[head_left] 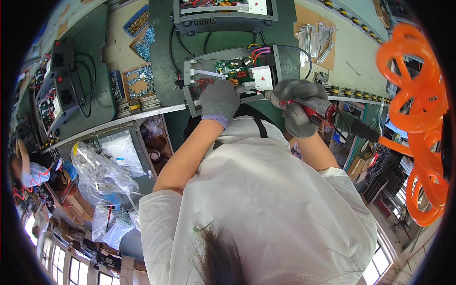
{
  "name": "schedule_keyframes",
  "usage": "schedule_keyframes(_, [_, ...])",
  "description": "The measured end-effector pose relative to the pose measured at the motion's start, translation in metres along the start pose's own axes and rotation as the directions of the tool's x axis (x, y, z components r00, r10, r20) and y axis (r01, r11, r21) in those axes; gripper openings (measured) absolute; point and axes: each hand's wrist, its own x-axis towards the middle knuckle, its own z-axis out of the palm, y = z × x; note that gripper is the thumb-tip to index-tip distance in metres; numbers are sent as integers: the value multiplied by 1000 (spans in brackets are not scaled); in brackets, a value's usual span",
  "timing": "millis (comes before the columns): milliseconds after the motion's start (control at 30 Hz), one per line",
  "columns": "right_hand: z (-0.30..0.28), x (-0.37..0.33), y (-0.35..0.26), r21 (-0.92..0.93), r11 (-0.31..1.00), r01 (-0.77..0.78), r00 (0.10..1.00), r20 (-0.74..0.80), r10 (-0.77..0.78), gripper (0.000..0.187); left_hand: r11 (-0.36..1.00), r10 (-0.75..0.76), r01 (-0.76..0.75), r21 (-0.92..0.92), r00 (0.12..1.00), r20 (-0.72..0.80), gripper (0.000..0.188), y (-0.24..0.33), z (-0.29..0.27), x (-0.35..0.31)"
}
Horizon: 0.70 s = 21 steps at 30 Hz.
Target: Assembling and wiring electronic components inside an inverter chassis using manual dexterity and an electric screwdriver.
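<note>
Both my hands wear grey gloves. A red pneumatic screwdriver (pixel 320 110) lies in my right hand (pixel 299 102), fingers wrapped round it. Its dark bit (pixel 259 91) points left, at the near side of an open metal case (pixel 190 102). Inside that case are a green circuit board (pixel 225 66), coloured wires (pixel 259 50) and a white panel with a red triangle (pixel 262 77). My left hand (pixel 219 99) rests over the case's near edge, fingers curled and thumb toward the bit. Its fingertips are hidden, so what they pinch does not show.
An orange coiled air hose (pixel 413 104) hangs at the right. Another open case (pixel 223 21) stands farther back on the green bench mat (pixel 161 61). Screw trays (pixel 127 88), bagged parts (pixel 104 171) and metal strips (pixel 316 40) lie around; more units (pixel 61 85) stand left.
</note>
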Motion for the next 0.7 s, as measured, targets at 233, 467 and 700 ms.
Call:
schedule_keyframes(233, [11,3,2,90,995,-47,998,-25,49,17,999,37,-37,-15,998,-43,43,-6,13,-1])
schedule_keyframes(467, [11,0,4,-67,997,40,992,125,-31,17,998,53,-52,22,994,-92,35,-8,18,0])
schedule_keyframes(700, [14,8,9,-29,1000,8,992,125,-5,18,983,-13,9,-183,1000,-23,33,-9,-3,-7])
